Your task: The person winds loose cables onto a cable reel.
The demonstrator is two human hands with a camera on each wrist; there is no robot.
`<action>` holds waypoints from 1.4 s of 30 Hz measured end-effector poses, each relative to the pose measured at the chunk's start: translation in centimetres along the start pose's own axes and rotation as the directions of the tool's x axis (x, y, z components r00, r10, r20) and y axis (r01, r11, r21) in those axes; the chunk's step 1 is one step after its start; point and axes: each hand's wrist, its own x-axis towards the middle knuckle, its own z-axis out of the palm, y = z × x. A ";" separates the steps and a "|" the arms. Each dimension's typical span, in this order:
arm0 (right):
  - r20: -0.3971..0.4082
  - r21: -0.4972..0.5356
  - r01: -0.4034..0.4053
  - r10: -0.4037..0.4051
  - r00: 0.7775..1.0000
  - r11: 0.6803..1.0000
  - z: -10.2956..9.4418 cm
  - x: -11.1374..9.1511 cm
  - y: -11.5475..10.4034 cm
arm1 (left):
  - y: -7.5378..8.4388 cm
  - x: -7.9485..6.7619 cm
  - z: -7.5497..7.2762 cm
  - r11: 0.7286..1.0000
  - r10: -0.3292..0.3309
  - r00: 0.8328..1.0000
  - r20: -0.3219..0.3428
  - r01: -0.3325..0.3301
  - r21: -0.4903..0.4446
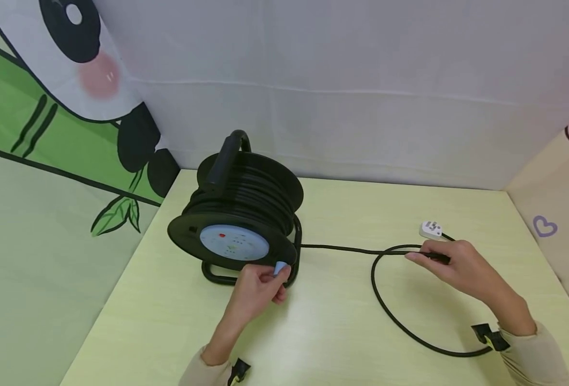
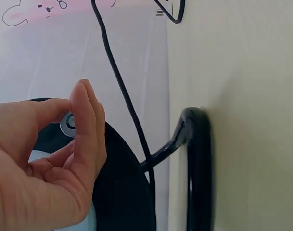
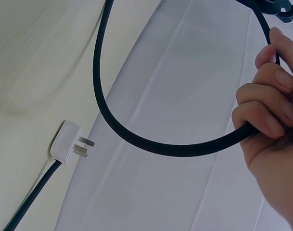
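A black cable reel (image 1: 251,195), wound with black cable, stands on the table at centre left. Its front disc carries a light blue socket panel (image 1: 233,242). My left hand (image 1: 255,292) pinches the small blue winding knob (image 1: 278,267) at the disc's lower right edge; in the left wrist view its round end shows between thumb and finger. Off to the right, my right hand (image 1: 465,265) grips the black cable (image 1: 342,248), which runs almost straight from the reel. Beyond that hand the cable loops over the table, and a white plug (image 1: 430,230) lies behind it.
The reel's tubular black stand (image 1: 219,277) rests on the pale wooden table (image 1: 323,332). A carrying handle (image 1: 224,161) rises at its top. White cloth (image 1: 361,128) hangs along the back, with printed cloth panels at both sides.
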 end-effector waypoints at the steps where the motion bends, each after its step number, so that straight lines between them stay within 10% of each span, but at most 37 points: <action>1: -0.002 -0.004 0.005 -0.005 1.000 1.000 0.0 0.1 -0.1 | -0.3 0.0 -0.1 1.000 -0.014 1.000 0.004 0.014 -0.002; 25: -0.130 -0.108 0.066 -0.080 0.988 0.992 -3.7 0.4 0.6 | -5.4 -0.3 -4.4 0.971 -0.213 0.970 -0.116 0.196 -0.139; 42: -0.191 -0.136 0.044 -0.070 0.979 0.990 -5.4 -2.0 2.2 | -4.6 -0.8 -10.9 0.959 -0.280 0.923 -0.265 0.255 -0.126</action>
